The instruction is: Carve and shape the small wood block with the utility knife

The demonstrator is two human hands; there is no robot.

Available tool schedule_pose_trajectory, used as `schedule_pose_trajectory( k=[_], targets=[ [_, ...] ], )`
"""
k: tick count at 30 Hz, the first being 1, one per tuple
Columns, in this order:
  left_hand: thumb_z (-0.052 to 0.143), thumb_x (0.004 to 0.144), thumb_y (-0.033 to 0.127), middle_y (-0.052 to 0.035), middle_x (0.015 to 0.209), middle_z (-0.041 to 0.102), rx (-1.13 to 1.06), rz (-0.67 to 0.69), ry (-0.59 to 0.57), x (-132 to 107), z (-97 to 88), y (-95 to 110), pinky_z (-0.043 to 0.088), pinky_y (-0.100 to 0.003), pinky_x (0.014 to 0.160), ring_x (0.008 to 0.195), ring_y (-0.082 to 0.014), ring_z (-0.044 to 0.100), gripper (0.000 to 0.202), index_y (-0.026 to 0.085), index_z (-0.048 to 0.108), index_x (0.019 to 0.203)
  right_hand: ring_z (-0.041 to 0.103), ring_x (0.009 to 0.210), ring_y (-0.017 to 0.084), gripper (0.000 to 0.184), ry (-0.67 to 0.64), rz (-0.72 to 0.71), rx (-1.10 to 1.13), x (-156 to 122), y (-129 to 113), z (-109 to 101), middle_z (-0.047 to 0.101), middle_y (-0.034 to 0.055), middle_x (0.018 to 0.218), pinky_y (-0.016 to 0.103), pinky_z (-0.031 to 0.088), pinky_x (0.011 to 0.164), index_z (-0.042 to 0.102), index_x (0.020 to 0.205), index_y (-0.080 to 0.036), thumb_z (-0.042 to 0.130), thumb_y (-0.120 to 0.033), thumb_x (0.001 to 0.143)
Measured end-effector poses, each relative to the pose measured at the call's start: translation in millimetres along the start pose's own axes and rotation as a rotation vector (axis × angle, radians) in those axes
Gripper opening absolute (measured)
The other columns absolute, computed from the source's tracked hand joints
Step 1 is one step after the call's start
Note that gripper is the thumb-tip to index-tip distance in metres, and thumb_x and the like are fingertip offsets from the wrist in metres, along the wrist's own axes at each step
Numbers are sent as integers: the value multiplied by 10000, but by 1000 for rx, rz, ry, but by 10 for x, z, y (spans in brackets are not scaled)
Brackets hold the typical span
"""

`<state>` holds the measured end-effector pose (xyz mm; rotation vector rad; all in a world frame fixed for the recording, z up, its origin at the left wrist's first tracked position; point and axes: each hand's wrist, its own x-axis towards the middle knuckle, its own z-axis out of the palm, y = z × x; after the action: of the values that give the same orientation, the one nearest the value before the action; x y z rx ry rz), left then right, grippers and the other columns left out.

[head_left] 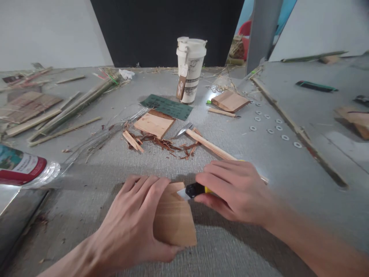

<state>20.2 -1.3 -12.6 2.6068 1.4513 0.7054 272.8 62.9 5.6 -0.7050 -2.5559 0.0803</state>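
My left hand (131, 227) lies closed over a flat wooden piece (175, 221) on the grey table, fingers on top and thumb under its near edge. My right hand (235, 190) grips a yellow and black utility knife (193, 190), whose short blade touches the top right corner of the wooden piece. Just beyond my right hand lies a wooden stick (210, 145) with a metal blade (183, 130) at its far end.
Wood shavings (168, 145) and a second wooden board (154, 124) lie mid-table, with green sandpaper (167, 106) and a white lidded cup (190, 69) behind. Bamboo strips (72, 107) lie left, a plastic bottle (23, 169) near left, washers (269, 129) right.
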Motion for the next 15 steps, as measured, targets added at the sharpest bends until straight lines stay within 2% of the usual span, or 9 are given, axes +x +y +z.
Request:
schedule_pose_trajectory(
  k=[2,4,6,8,11,15],
  targets=[
    [803,511,541,-112,1074,692,-20,7,4,-3,-1,5,514,-501,822,923,-327,655,894,181,471,1258,572,700,141,242,92,86,-115,-23,100,-24,660,17,812,290,395,622,639,933,-167,559,-379,1019],
    [803,513,558,-109,1053,694,-42,34,8,-5,-4,18,515,-498,811,900,-319,656,888,180,469,1244,565,651,116,169,218,252,-242,-54,215,-57,683,7,822,267,371,575,645,978,-177,590,-335,1006],
    [806,509,563,-103,1026,697,-54,51,13,-7,-5,28,519,-493,788,868,-311,659,885,182,468,1233,549,630,117,163,294,377,-256,-79,296,-83,664,4,786,266,368,569,636,976,-182,574,-329,1010],
    [813,502,568,-110,1033,697,-46,42,17,-8,-3,28,522,-498,782,876,-319,660,908,183,462,1245,539,630,116,163,242,338,-137,-87,308,-87,645,3,781,262,383,577,624,984,-179,551,-322,1014],
    [814,500,572,-119,1049,693,-36,35,19,-13,5,13,522,-514,796,895,-331,661,924,186,454,1258,553,690,129,176,92,160,44,-71,215,-58,637,12,818,269,405,615,609,999,-175,548,-340,1009],
    [815,494,543,-118,1063,694,-26,22,3,-21,15,2,522,-513,808,908,-334,664,928,180,453,1267,530,707,144,250,13,44,128,-34,62,-20,592,10,786,290,379,624,600,939,-171,514,-389,1025]
  ],
)
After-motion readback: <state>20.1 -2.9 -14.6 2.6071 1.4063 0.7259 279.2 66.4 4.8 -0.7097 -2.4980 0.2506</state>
